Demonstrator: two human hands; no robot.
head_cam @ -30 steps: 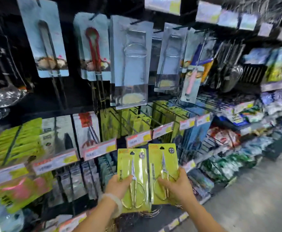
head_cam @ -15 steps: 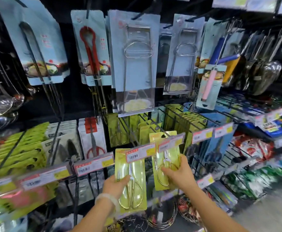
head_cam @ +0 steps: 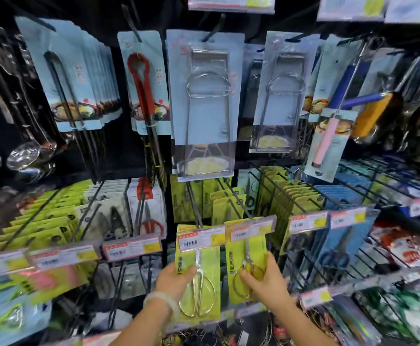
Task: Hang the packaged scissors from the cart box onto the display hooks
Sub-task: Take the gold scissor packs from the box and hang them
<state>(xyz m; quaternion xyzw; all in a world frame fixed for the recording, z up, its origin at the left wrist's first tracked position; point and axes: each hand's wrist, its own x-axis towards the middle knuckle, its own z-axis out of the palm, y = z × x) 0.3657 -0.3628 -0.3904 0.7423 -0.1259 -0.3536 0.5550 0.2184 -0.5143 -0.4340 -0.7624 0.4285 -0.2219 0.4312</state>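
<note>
Hands first: left hand (head_cam: 172,278) is gripping the lower left edge of one yellow-green scissors pack (head_cam: 200,278), thumb lying across the card front. Right hand (head_cam: 266,279) is pinching a second scissors pack (head_cam: 247,260) at its lower part, fingers curling over the scissor handles. So two packs, one per hand, sitting side by side and upright. Pale bracelet (head_cam: 162,299) is sitting on the left wrist.

Two price tags are covering the pack tops: left price tag (head_cam: 201,238) over the left pack, right price tag (head_cam: 252,229) over the right one. Each tag is sitting at the tip of its own display hook (head_cam: 194,203), two hooks in all; can't tell whether the pack holes are on the hooks.

Behind, more yellow-green hanging packs (head_cam: 229,203) are sitting further back on those hooks. Above, light-blue carded kitchen tools (head_cam: 204,96) are hanging in a row. Ladles (head_cam: 29,153) are hanging far left.
</note>
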